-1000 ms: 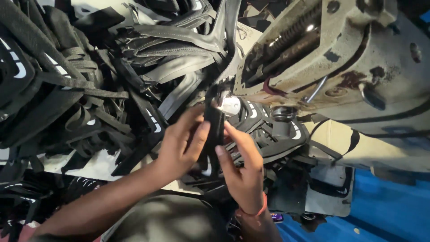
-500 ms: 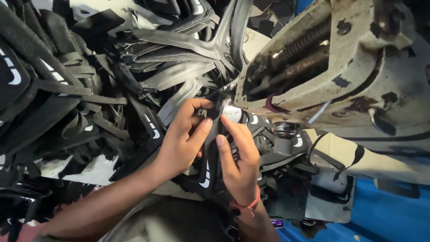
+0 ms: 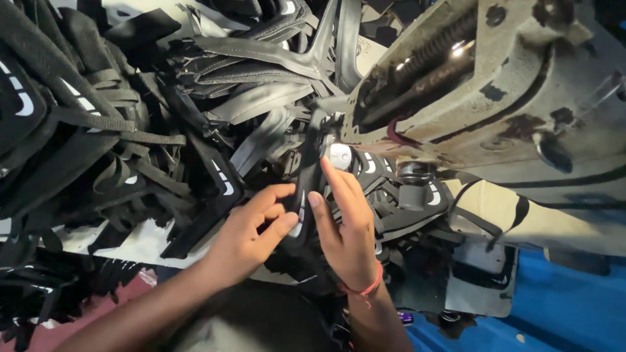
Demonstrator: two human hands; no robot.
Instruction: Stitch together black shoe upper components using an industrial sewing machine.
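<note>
My left hand point(image 3: 251, 229) and my right hand point(image 3: 345, 225) both grip one long black strap piece point(image 3: 306, 171) with a white curved mark, held upright between them. The left thumb and fingers pinch its lower part from the left. Fingers of the right hand lie along its right side, reaching up toward the lit spot under the sewing machine head point(image 3: 495, 98). The strap's upper end sits at the machine's needle area. A red thread band circles the right wrist.
A big heap of black strap pieces point(image 3: 98, 130) with white marks fills the left and top. More such pieces point(image 3: 417, 202) lie under the worn beige machine. A blue surface point(image 3: 574, 306) shows at the lower right.
The view has shifted down and left, so the machine sits higher and nearer. Both hands have slid lower on the strap, and the right fingers have straightened along it.
</note>
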